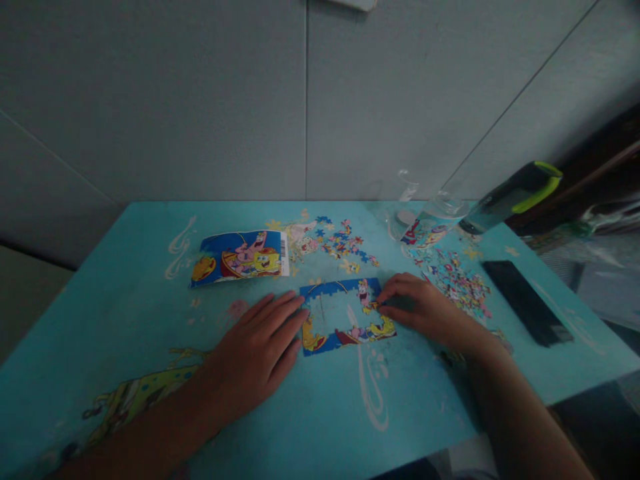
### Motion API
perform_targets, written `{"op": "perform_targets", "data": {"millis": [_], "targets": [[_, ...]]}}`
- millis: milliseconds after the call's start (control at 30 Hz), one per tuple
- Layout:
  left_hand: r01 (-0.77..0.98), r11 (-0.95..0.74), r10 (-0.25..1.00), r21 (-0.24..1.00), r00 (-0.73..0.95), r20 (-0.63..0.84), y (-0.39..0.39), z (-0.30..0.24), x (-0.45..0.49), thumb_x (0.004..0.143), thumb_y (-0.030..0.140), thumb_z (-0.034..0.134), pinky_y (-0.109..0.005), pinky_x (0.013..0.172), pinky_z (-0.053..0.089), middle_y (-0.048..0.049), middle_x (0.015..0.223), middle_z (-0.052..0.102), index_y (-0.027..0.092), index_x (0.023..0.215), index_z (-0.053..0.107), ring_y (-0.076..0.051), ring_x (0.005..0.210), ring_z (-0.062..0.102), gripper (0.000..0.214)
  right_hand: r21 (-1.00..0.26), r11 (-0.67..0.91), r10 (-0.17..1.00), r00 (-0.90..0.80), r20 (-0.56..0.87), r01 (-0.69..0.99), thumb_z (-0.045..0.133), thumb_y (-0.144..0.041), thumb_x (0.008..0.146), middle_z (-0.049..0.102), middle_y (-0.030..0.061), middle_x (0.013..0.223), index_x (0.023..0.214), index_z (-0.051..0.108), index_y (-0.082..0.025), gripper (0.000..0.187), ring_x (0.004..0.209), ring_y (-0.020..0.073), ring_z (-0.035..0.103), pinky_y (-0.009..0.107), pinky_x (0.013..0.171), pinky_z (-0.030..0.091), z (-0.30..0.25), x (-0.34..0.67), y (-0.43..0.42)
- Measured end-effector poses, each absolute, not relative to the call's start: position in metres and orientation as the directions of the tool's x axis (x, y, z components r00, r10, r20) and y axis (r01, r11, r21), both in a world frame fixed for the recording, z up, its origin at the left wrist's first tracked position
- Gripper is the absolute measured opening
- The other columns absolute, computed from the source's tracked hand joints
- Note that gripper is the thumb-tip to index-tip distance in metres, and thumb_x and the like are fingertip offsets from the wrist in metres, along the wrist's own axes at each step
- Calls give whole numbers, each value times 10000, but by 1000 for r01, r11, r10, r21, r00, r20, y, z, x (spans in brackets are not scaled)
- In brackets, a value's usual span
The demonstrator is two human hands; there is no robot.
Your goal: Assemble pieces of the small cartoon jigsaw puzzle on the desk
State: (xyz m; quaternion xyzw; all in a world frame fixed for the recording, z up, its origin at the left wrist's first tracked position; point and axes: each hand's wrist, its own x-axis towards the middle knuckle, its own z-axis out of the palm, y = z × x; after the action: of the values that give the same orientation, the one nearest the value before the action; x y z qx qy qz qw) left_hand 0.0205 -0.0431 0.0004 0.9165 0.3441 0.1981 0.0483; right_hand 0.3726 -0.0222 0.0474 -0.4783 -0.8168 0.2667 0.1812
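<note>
A partly assembled jigsaw puzzle (pixel 330 343) lies on the table, its blue cartoon border joined around a bare middle. My left hand (pixel 265 340) rests flat with fingers stretched out, the tips touching the puzzle's left edge. At the right edge, my right hand (pixel 413 303) pinches a small puzzle piece (pixel 375 305) between thumb and forefinger; the fingers partly hide it. Loose blue and pink puzzle pieces (pixel 343 241) are scattered behind the puzzle. Another heap of mixed pieces (pixel 463 280) lies beyond my right wrist.
A cartoon picture packet (pixel 243 257) lies behind my left hand on the turquoise table (pixel 280 427). At the back right are a clear plastic bottle (pixel 433 223) lying tilted and a dark tumbler with a green trim (pixel 510 197). A black flat object (pixel 525 300) lies at the right.
</note>
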Motion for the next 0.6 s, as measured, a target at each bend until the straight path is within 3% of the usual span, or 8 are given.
{"op": "perform_targets", "data": {"millis": [267, 600], "targets": [[620, -760, 647, 195, 691, 323, -43, 3, 21, 999, 240, 529, -566, 1196, 394, -113, 1508, 533, 173, 1413, 575, -305, 1421, 472, 422, -637, 336, 899, -438, -3, 694, 677, -294, 950, 736, 39, 1000, 997, 735, -264, 82, 918, 199, 678, 352, 840, 543, 49, 373, -25], [617, -762, 646, 196, 700, 305, -43, 2, 21, 1003, 247, 531, -555, 1202, 388, -113, 1515, 523, 168, 1421, 568, -299, 1435, 451, 427, -764, 256, 886, -460, -60, 592, 643, -349, 978, 775, 20, 995, 1022, 774, -270, 159, 873, 171, 719, 300, 799, 569, 55, 367, -30]]}}
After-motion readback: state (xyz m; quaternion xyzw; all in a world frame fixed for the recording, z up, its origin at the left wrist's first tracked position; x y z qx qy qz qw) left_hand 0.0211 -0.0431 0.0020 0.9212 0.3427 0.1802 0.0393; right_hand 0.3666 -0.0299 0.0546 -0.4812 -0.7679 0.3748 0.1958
